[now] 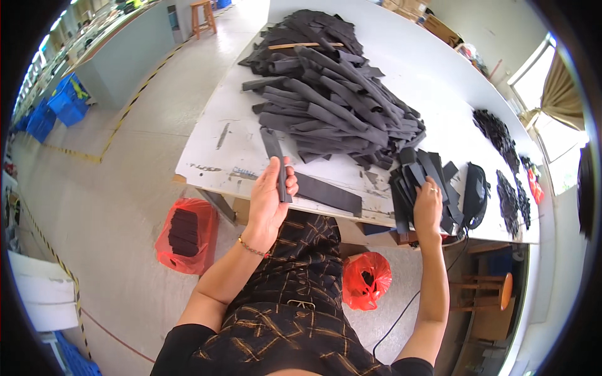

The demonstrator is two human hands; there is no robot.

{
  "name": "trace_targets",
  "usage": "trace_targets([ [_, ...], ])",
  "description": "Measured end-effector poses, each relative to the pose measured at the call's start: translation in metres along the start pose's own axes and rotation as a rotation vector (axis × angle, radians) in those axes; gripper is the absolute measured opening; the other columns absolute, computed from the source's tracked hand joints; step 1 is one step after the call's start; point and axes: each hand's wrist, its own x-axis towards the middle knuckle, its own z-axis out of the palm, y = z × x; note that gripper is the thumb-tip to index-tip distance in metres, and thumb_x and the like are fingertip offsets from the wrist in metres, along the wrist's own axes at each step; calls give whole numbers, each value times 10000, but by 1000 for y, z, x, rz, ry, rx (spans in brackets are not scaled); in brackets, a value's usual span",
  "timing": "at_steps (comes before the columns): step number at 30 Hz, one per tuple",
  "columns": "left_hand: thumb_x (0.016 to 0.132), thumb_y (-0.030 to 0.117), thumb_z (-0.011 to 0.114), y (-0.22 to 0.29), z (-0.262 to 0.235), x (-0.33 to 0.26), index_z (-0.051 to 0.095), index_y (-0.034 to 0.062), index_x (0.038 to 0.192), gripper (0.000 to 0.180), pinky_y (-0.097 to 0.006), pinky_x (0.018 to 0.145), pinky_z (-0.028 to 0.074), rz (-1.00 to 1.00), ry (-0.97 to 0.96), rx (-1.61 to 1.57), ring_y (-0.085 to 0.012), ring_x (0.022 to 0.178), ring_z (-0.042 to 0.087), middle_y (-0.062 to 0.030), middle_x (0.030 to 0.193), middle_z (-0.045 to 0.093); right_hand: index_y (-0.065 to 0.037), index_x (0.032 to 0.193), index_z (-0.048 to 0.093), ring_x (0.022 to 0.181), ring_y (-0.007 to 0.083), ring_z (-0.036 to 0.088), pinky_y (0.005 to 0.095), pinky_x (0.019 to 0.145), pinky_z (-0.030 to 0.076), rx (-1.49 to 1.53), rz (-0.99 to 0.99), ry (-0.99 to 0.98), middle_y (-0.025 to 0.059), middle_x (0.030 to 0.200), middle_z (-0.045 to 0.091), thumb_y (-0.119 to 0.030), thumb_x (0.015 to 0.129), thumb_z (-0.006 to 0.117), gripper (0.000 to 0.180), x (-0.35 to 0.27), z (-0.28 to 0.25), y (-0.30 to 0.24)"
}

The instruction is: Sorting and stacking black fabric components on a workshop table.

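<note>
Holding a dark strip (276,164) upright at the near table edge, the left hand (268,199) is closed around it, thumb across the front. The right hand (428,207) presses flat on a stack of strips (419,182), seemingly gripping nothing. Sorting looks underway; carrying this strip across to that stack would need square alignment. Behind lies the big pile (332,100) on the white table (213,160).

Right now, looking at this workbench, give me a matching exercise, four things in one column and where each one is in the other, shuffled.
Things:
1. left hand
2. right hand
3. wooden stick
4. red bag of black pieces

Places:
A. on the floor left of the table
B. on top of the big strip pile's far end
C. gripping one long black strip
D. resting on a small stack of strips

Pairs: 1-C, 2-D, 3-B, 4-A
</note>
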Motion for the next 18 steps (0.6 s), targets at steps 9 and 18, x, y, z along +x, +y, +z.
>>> trace_targets([
  [9, 967, 143, 592, 24, 7, -15, 569, 10, 1166, 240, -419, 850, 585, -47, -11, 93, -320, 1010, 667, -144, 1135, 647, -14, 952, 413, 821, 356, 462, 414, 745, 425, 837, -240, -379, 158, 904, 439, -6, 723, 736, 396, -8, -75, -139],
  [18, 967, 106, 581, 23, 1, -12, 563, 28, 1135, 186, -428, 914, 559, -14, -46, 83, -344, 1055, 648, -197, 1125, 635, -18, 1183, 552, 898, 332, 533, 433, 771, 445, 838, -291, -92, 146, 1027, 557, -45, 707, 785, 530, -9, -82, -157],
])
